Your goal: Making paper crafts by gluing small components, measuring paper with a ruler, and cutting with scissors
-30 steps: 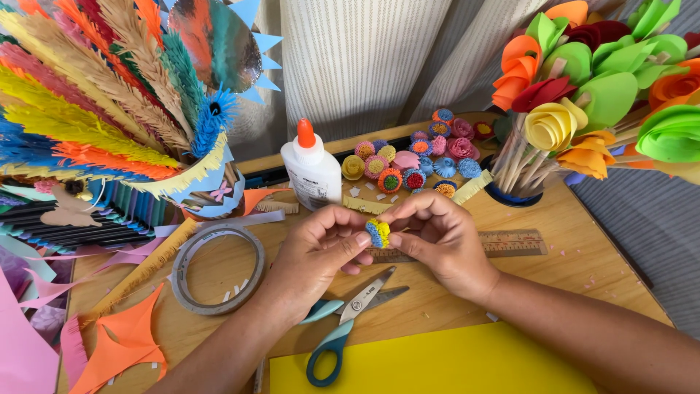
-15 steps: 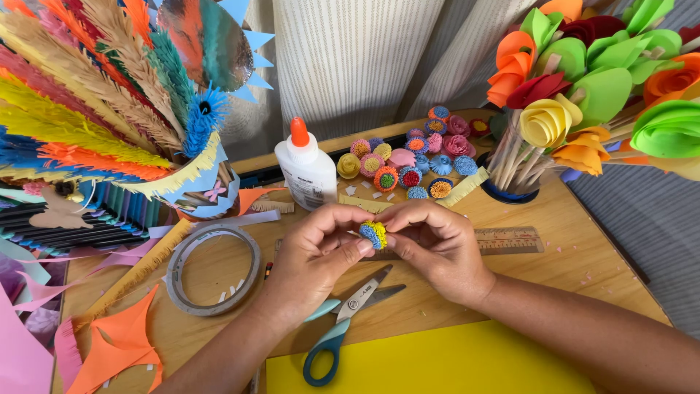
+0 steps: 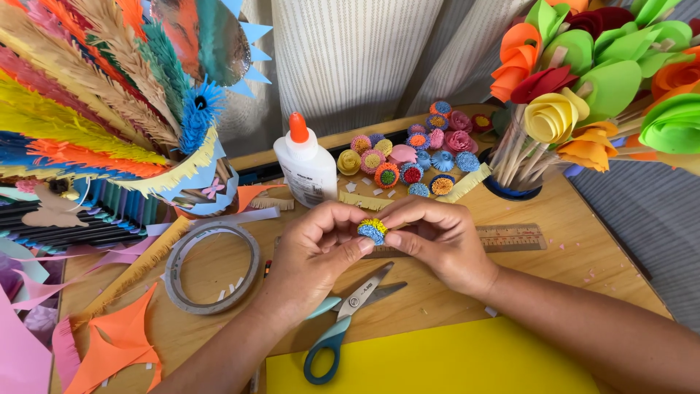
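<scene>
1. head view: the left hand (image 3: 317,252) and the right hand (image 3: 437,241) meet above the middle of the wooden table (image 3: 576,241), fingertips drawn together and pinching one small fringed paper flower (image 3: 372,230), blue with a yellow top, held between the thumbs and forefingers of both hands, clear of the tabletop.
2. head view, under the hands: teal-handled scissors (image 3: 343,321) lie with blades a little apart, and a wooden ruler (image 3: 510,237) runs out from behind the right hand.
3. head view, left side: a roll of tape (image 3: 211,268) lies flat just beside the left wrist, with orange paper cutouts (image 3: 109,346) near the table's edge and a fringed paper peacock (image 3: 109,109) behind.
4. head view, far side: a white glue bottle (image 3: 305,164) with an orange cap stands upright, next to a cluster of finished paper flowers (image 3: 408,157); a pot of big paper roses (image 3: 583,80) stands on the right.
5. head view, near edge: a yellow sheet (image 3: 437,361) lies below the forearms.
</scene>
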